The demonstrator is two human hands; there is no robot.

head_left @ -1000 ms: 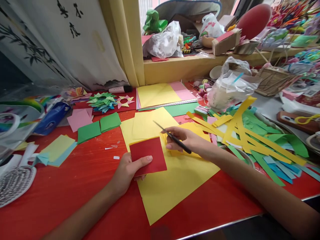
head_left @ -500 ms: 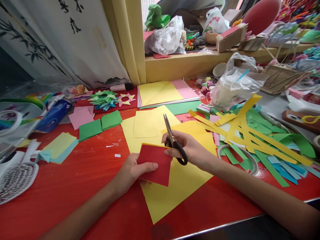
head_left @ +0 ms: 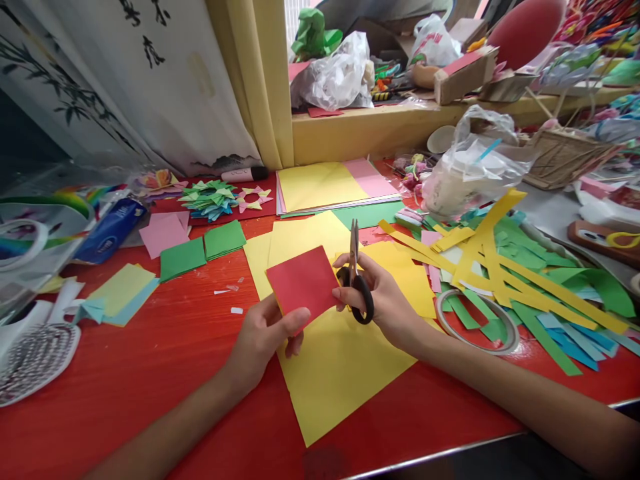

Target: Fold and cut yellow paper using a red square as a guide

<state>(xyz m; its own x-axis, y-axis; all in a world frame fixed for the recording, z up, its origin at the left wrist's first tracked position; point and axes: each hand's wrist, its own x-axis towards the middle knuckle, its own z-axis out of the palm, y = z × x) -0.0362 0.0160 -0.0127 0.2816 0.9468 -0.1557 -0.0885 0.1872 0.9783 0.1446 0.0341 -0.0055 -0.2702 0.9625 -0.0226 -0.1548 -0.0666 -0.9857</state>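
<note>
Between thumb and fingers, my left hand (head_left: 273, 327) grips a red square of paper (head_left: 303, 280), tilted above the table. A thin yellow edge shows along its left side. Black-handled scissors (head_left: 356, 273) are in my right hand (head_left: 373, 293), blades together and pointing away from me. My right thumb and a fingertip are at the red paper's right corner. Beneath both hands lies a large yellow sheet (head_left: 345, 383), with paler yellow sheets (head_left: 305, 233) behind it and a deeper yellow piece (head_left: 407, 273) to the right.
Green paper squares (head_left: 183, 259) and pink squares (head_left: 164, 233) lie at left, near a folded-paper ring (head_left: 209, 199). At right, a tape roll (head_left: 511, 337) sits by yellow strips (head_left: 540, 287) and green scraps. A paper stack (head_left: 320, 187) and a bagged cup (head_left: 460, 177) stand behind.
The red paper has been turned and raised, its upper edge now slanting. My right hand has tilted the scissors more upright, and their blades have come together.
</note>
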